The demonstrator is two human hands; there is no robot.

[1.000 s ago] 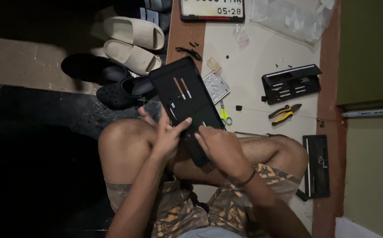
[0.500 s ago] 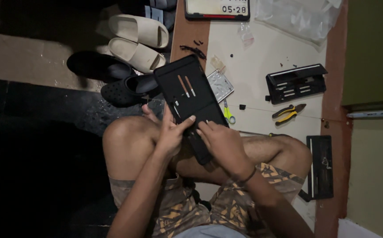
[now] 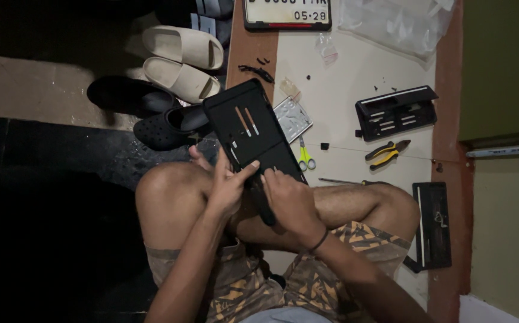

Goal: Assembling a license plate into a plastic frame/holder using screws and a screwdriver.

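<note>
Both hands, left [image 3: 226,188] and right [image 3: 289,200], gripped the black frame's [image 3: 248,134] near end; its long axis tilted up-left, away from them.

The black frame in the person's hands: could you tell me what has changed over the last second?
Little has changed: both hands keep gripping the black frame over the lap. The right hand has slid slightly down its near end; the left hand stays at its edge. The pliers and scissors lie unmoved.
</note>
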